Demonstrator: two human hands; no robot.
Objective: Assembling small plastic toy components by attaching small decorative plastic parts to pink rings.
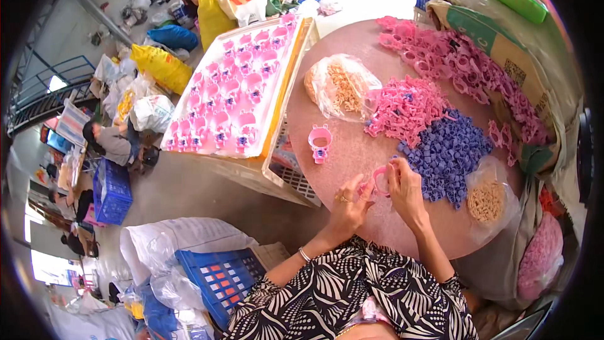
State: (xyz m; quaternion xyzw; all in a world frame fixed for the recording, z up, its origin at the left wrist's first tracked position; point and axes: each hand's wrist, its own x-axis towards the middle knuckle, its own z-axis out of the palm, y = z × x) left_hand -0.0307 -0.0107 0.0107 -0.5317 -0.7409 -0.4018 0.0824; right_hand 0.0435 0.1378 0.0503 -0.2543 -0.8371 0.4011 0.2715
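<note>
Both my hands meet over the near part of the round pinkish table (pixel 343 38). A pink plastic ring-shaped piece (pixel 380 181) is pinched in my right hand (pixel 406 190). Close beside it, the fingers of my left hand (pixel 350 204) are drawn together around a small pink plastic part (pixel 363 187), partly hidden by them. Beyond my left hand lies a pink figure with a ring top and a blue piece (pixel 319 143). A pile of small blue plastic parts (pixel 448 154) sits just past my right hand, with small pink plastic parts (pixel 406 110) heaped behind it.
Plastic bags of beige pieces (pixel 343 85) (pixel 486 203) stand on the table. More pink ring pieces (pixel 450 56) spill from a large sack (pixel 484 31) at right. To the left, a white tray (pixel 204 56) carries rows of pink figures. A blue basket (pixel 229 280) is near my left arm.
</note>
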